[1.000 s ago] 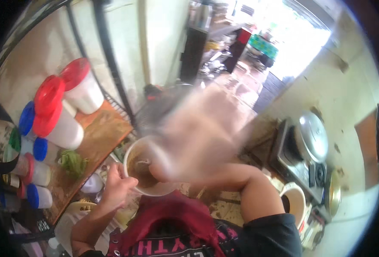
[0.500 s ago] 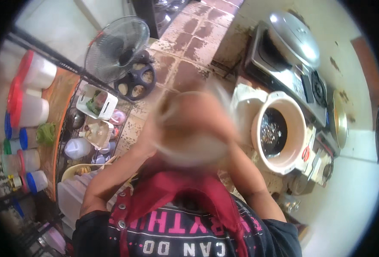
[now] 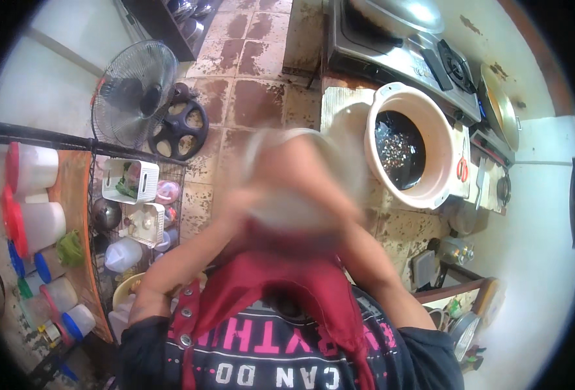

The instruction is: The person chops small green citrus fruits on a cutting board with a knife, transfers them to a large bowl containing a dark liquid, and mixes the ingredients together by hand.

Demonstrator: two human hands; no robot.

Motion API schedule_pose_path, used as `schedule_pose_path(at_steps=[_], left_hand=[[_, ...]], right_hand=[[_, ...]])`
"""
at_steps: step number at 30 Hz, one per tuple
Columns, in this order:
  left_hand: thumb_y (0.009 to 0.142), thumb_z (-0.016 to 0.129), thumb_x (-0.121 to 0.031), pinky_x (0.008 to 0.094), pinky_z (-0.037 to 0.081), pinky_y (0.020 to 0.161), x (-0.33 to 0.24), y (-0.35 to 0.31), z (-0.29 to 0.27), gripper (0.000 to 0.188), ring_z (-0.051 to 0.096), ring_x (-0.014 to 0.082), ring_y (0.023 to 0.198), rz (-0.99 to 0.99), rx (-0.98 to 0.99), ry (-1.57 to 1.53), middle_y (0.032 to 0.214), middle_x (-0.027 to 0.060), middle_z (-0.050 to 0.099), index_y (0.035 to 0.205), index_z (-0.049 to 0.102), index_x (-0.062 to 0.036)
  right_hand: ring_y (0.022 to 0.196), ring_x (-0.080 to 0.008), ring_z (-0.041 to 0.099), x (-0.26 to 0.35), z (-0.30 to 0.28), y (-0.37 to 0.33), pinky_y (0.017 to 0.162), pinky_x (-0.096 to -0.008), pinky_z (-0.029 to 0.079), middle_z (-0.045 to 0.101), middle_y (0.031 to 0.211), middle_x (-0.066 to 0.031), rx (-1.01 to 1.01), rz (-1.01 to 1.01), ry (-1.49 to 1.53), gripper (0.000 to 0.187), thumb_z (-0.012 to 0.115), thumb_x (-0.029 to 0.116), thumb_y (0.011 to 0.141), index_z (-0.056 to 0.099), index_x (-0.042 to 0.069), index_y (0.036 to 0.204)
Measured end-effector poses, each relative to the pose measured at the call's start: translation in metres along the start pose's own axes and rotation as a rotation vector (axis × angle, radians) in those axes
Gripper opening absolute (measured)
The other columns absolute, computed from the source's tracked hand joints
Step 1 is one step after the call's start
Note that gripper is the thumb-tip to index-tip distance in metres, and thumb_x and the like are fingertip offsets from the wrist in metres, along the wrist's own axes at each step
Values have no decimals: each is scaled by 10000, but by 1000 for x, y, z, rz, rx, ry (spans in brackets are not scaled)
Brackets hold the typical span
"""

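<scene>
Close in front of my chest a round, pale, see-through-looking container (image 3: 288,214) is held up, badly smeared by motion; its exact kind I cannot make out. At its left side my left hand (image 3: 240,200) grips it, the fingers blurred. Reaching over its top from the right, my right hand (image 3: 310,172) is smeared too, so whether it grips the container or moves across it does not show. To the right, a large cream plastic basin (image 3: 444,130) holds dark liquid (image 3: 399,151) with pale glints or bits in it.
Beside the basin are red-handled scissors (image 3: 463,169) and a knife (image 3: 480,188). A gas stove (image 3: 378,55) carries a big metal lid or pan (image 3: 398,14). At left stand a fan (image 3: 134,94), a wire rack with white baskets (image 3: 145,184) and lidded tubs (image 3: 45,227).
My view has turned, so the basin and stove sit higher and the fan and shelf farther left. Both hands stay at the container, still blurred by motion.
</scene>
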State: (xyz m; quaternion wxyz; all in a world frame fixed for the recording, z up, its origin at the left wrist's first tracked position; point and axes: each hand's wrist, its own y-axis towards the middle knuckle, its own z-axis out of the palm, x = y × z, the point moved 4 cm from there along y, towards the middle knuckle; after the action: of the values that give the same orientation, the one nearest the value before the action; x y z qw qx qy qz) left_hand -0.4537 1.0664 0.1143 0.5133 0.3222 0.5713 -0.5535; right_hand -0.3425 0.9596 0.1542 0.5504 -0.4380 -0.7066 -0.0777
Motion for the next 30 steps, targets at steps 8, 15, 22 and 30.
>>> schedule_pose_path(at_steps=[8, 15, 22, 30], left_hand=[[657, 572, 75, 272, 510, 573, -21, 2, -25, 395, 537, 142, 739, -4, -141, 6, 897, 70, 460, 986, 375, -21], [680, 544, 73, 328, 584, 542, -59, 2, -6, 367, 575, 181, 791, -119, -133, -160, 901, 92, 473, 1002, 379, 9], [684, 556, 62, 324, 589, 532, -47, 16, 23, 357, 579, 169, 748, -103, -73, -9, 892, 82, 481, 985, 374, 4], [681, 581, 59, 290, 517, 506, -87, 8, 95, 368, 545, 144, 672, -159, -84, -149, 889, 82, 487, 979, 380, -22]], right_hand=[[594, -133, 561, 34, -1, -32, 591, -303, 465, 622, 652, -100, -55, -115, 161, 192, 566, 118, 885, 652, -46, 835], [591, -121, 553, 43, -29, -69, 578, -308, 460, 614, 637, -92, -132, 38, 195, 199, 576, 136, 877, 658, -40, 834], [628, -323, 617, 41, -63, -93, 607, -386, 471, 600, 677, -211, -341, -39, -104, 193, 579, 158, 829, 642, -21, 796], [605, -265, 594, 7, -82, -71, 598, -382, 454, 581, 649, -202, -188, -259, 129, 203, 566, 150, 838, 636, -38, 805]])
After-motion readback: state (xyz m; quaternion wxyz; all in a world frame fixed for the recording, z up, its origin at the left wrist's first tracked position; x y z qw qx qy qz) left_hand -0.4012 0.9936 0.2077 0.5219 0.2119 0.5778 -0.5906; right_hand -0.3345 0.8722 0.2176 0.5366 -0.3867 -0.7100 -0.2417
